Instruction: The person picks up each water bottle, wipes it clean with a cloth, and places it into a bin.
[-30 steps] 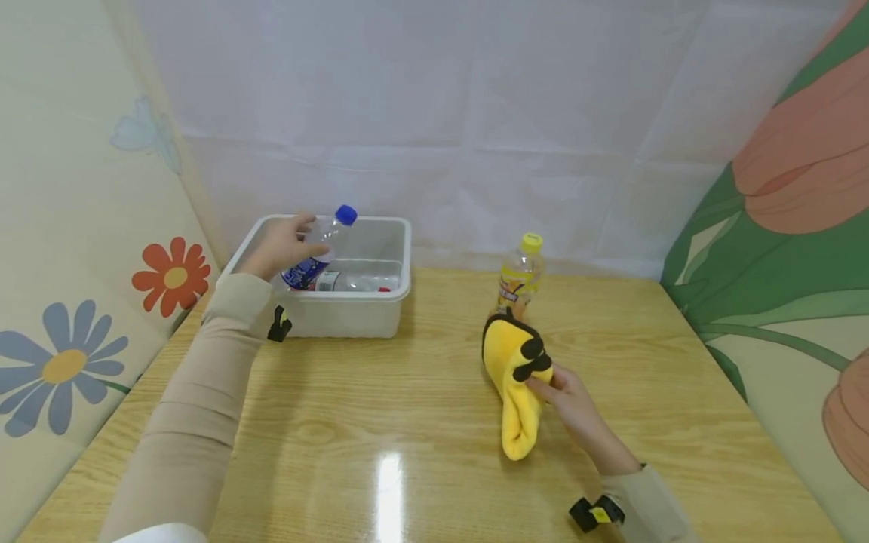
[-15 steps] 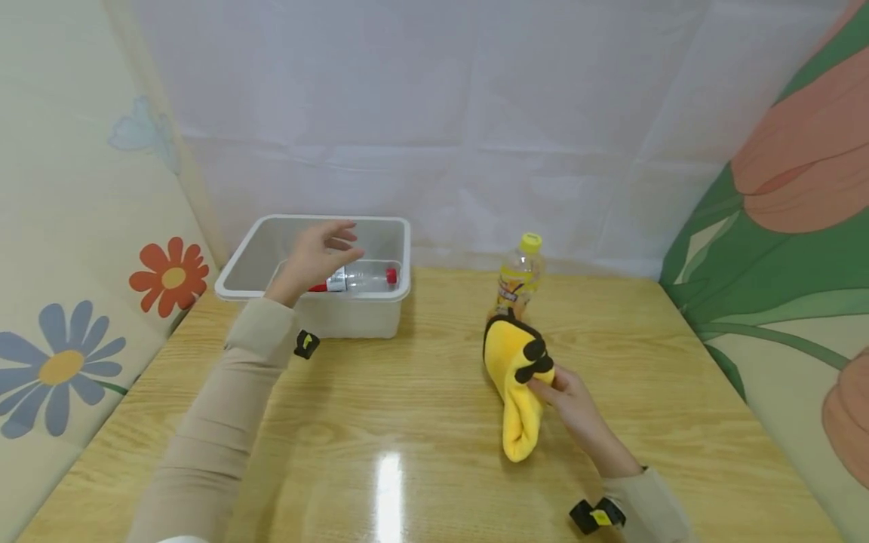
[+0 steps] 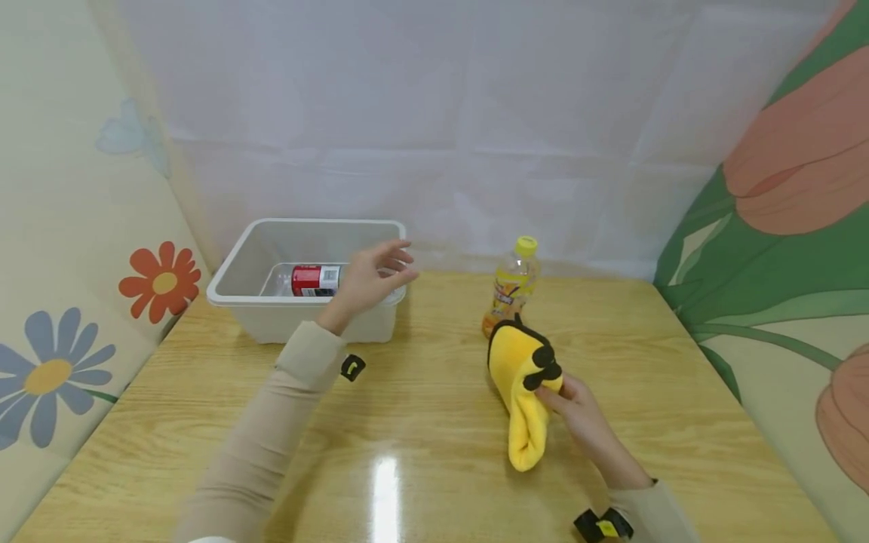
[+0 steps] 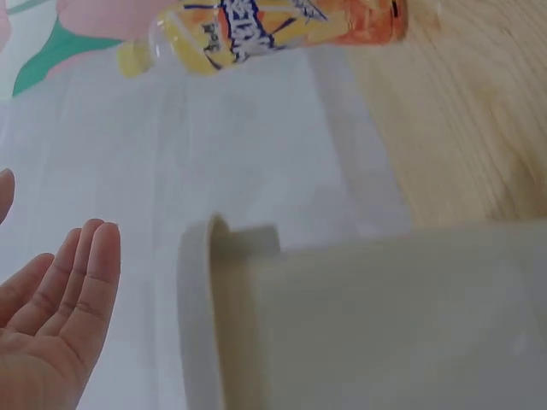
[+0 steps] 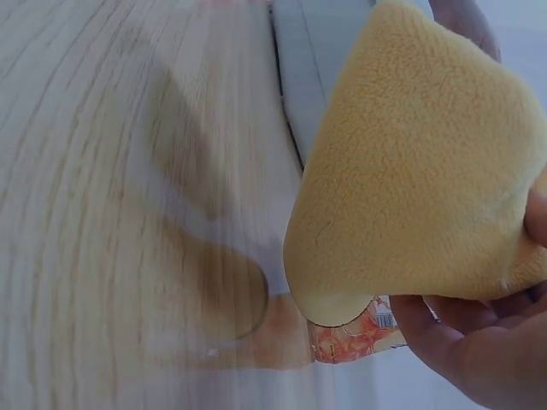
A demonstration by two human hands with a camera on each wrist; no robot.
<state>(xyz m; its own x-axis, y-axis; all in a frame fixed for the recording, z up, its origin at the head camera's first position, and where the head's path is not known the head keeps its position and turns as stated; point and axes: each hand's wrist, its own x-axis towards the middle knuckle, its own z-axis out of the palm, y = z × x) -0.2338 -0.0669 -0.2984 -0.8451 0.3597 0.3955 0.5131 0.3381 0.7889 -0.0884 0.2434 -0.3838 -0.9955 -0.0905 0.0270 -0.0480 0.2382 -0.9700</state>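
Note:
My left hand (image 3: 370,279) is over the right end of a white plastic bin (image 3: 271,317), fingers loosely extended with nothing between them. In the left wrist view that hand (image 4: 64,316) shows its palm beside the bin's wall (image 4: 385,325). A bottle with a red label (image 3: 315,280) lies inside the bin, its right part hidden behind the hand. My right hand (image 3: 584,415) pinches a folded yellow fleecy cloth (image 3: 512,369) with black edging, thumb on top. Just behind the cloth stands a yellow-capped drink bottle (image 3: 512,290), its base partly covered in the head view.
The wooden table (image 3: 434,407) runs back to a white sheet (image 3: 434,136). Flower-printed panels stand on both sides, with a red flower (image 3: 161,283) on the left one. Black camera mounts (image 3: 353,367) sit at both wrists.
My left hand has let go of a blue-capped bottle in the bin and moved right, out over the bin's right edge. That bottle is now out of sight. The right hand keeps its hold.

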